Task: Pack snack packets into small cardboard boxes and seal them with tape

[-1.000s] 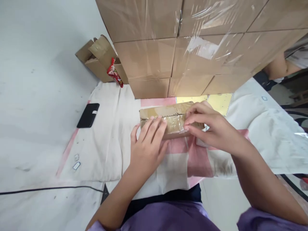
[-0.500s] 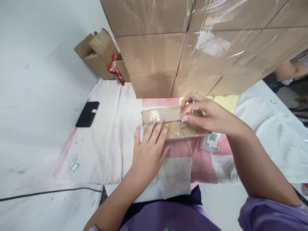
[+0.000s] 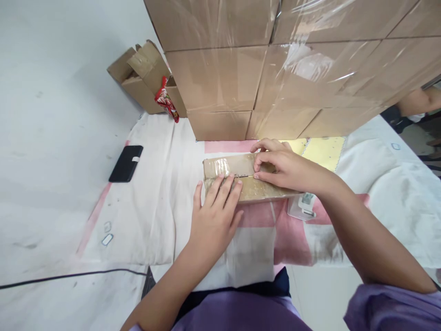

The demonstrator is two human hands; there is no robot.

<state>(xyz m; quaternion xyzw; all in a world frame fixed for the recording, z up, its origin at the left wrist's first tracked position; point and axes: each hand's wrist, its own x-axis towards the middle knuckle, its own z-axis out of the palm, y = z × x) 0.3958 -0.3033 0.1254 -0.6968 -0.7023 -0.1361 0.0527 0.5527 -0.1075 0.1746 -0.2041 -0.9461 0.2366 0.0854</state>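
Observation:
A small, flat cardboard box lies in front of me, with shiny clear tape across its top and a dark seam along the middle. My left hand rests on the box's near left part, fingers spread and fingertips close to the seam. At the seam, right of the middle, my right hand is closed in a pinch, thumb and forefinger on the clear tape; the pinched bit is mostly hidden by the fingers. Just beyond the box's near right corner sits a small white device with a display.
A tall stack of cartons in clear wrap stands behind the box. At the back left are an open carton and a red wrapper. A black phone-like slab lies left. Another person's arm shows far right.
My right hand has shifted slightly left along the seam, and its pinch has come down closer to the box top. My left hand has stayed in place on the box.

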